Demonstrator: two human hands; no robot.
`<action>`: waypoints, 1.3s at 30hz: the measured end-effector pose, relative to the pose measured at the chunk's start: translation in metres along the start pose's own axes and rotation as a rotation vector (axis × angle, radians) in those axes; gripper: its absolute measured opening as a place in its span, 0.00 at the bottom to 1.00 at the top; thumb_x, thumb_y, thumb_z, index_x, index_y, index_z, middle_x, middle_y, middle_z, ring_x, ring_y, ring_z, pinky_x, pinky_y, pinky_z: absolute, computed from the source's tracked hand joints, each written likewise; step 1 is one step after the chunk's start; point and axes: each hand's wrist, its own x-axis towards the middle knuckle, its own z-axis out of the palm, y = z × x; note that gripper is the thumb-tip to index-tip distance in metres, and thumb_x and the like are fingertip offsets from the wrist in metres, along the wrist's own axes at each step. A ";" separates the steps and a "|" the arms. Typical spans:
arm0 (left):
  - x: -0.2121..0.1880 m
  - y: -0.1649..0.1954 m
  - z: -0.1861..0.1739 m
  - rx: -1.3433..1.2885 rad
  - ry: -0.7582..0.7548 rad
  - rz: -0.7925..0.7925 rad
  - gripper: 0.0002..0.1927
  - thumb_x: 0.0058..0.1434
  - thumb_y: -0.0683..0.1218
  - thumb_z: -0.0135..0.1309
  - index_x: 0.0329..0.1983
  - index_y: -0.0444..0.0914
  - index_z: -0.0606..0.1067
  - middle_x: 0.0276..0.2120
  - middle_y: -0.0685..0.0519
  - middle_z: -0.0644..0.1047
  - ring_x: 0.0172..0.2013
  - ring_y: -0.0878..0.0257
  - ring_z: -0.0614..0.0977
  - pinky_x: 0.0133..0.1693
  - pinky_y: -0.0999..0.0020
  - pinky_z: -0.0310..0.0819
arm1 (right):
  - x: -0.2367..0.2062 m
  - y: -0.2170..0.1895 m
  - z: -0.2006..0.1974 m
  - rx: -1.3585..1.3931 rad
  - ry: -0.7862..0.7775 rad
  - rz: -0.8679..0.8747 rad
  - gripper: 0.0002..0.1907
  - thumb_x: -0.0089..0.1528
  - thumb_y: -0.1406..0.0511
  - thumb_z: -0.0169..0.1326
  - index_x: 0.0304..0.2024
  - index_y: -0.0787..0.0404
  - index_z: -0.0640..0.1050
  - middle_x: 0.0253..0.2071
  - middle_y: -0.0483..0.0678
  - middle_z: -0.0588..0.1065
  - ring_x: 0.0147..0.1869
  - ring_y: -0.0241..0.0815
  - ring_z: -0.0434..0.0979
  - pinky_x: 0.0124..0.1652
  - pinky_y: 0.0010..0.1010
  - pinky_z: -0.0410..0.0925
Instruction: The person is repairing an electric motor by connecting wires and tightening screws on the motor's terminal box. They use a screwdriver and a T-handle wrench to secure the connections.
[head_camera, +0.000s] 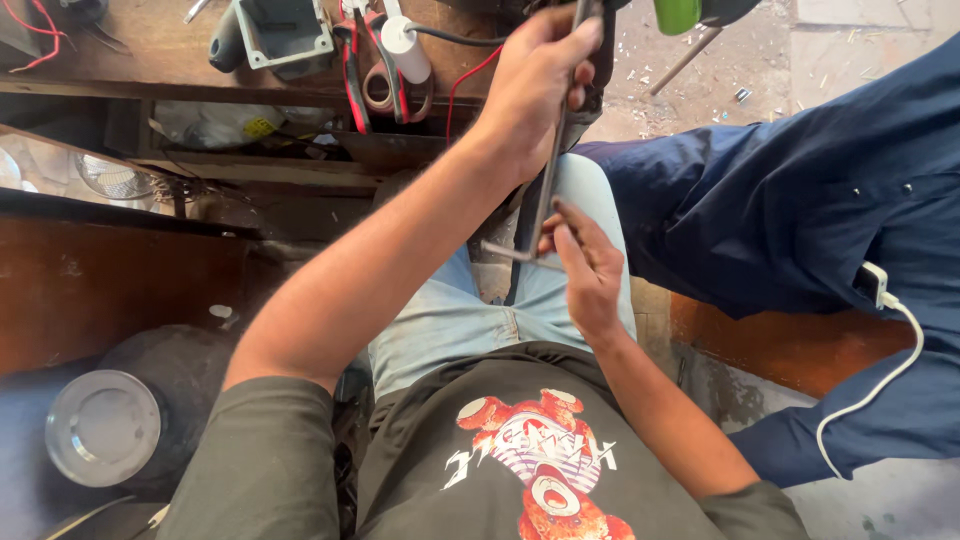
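my left hand (535, 85) is clenched round the upper part of a thin grey metal rod (548, 185), which hangs upright over my lap, above pale denim. its lower end bends into a short foot. my right hand (590, 270) pinches that bend with thumb and fingertips. at the bench (150, 60) far edge: red-handled pliers (352, 70), tape roll (380, 92), white cylinder (405, 50). a navy-clad person (800, 190) sits to my right.

Dull grey metal rod (548, 190), worn rough wooden bench (130, 60)
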 end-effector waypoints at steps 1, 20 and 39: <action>0.002 -0.007 -0.007 -0.071 0.012 -0.082 0.07 0.67 0.42 0.53 0.46 0.37 0.77 0.32 0.57 0.77 0.29 0.70 0.73 0.29 0.74 0.66 | -0.003 -0.002 -0.005 0.055 -0.083 0.030 0.27 0.71 0.66 0.52 0.71 0.73 0.67 0.56 0.53 0.74 0.55 0.44 0.73 0.57 0.37 0.67; 0.016 -0.023 -0.026 -0.309 0.090 -0.113 0.06 0.70 0.42 0.52 0.43 0.33 0.74 0.35 0.50 0.78 0.31 0.67 0.77 0.31 0.71 0.75 | 0.002 -0.054 0.014 0.626 -0.185 0.204 0.50 0.58 0.52 0.55 0.76 0.70 0.57 0.50 0.49 0.69 0.31 0.35 0.65 0.41 0.31 0.60; 0.026 -0.024 -0.022 -0.313 0.122 -0.135 0.11 0.72 0.43 0.47 0.48 0.29 0.73 0.39 0.46 0.80 0.34 0.62 0.84 0.33 0.68 0.82 | 0.024 -0.087 0.045 -0.503 0.115 0.151 0.21 0.72 0.67 0.47 0.67 0.63 0.75 0.28 0.47 0.71 0.22 0.33 0.63 0.23 0.24 0.59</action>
